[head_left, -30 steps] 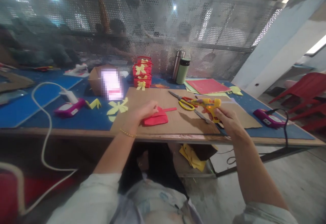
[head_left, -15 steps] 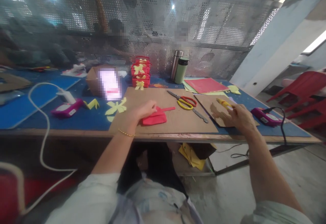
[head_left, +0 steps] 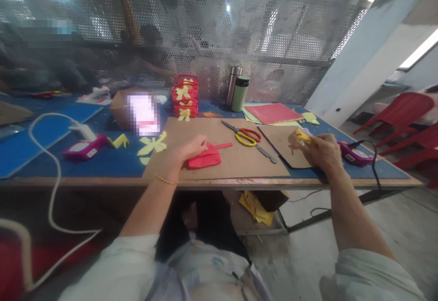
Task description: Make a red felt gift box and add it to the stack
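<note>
We have our left hand on the near-middle of the table, fingers curled in, against the left side of the red paper pouch; can't tell if it's pinching or only pressing. Pouch lies on the large cardboard sheet, near edge side, narrow red strip sticking out to the right. Our right hand is mostly closed around the yellow glue gun, over the right part of the smaller cardboard piece; most of the gun is hidden by our fingers. Between hands: scissors, 1 red and 1 yellow handle loop, and a grey metal blade just near-right of them. Left of the pouch we see yellow paper bows, partly over the sheet's left edge. 2 purple power strips: left with a white plug, right with a black cable, just beyond our right hand. Far side, left to right: pixelated phone against a cardboard box, stacked red boxes with yellow bows, steel flask, green bottle, red paper.
</note>
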Demonstrator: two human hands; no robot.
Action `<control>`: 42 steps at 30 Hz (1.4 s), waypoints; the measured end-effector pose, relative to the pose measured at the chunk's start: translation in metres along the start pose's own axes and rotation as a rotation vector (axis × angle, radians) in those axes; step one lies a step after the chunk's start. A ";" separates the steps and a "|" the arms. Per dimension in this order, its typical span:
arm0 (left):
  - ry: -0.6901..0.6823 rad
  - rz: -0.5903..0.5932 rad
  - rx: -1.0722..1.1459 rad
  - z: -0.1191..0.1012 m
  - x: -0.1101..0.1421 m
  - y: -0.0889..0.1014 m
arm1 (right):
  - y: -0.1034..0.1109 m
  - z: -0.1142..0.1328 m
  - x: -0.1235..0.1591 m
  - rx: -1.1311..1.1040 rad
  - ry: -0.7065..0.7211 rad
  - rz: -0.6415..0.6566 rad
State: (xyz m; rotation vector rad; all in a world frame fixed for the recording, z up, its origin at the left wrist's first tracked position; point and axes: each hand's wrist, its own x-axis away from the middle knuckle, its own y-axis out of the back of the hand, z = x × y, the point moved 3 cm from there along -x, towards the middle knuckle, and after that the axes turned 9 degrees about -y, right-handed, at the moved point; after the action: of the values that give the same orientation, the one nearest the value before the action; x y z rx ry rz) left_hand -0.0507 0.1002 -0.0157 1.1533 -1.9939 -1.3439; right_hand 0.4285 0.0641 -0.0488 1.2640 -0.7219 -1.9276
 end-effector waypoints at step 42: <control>0.036 0.064 0.008 -0.012 0.007 0.003 | -0.066 0.258 -0.001 -0.806 0.256 1.184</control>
State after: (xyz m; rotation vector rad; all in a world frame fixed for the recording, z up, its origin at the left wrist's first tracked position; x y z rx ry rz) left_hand -0.0466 0.0885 -0.0082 1.1002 -1.9957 -1.2753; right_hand 0.1722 0.1219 -0.0045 0.3558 -0.3271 -0.8555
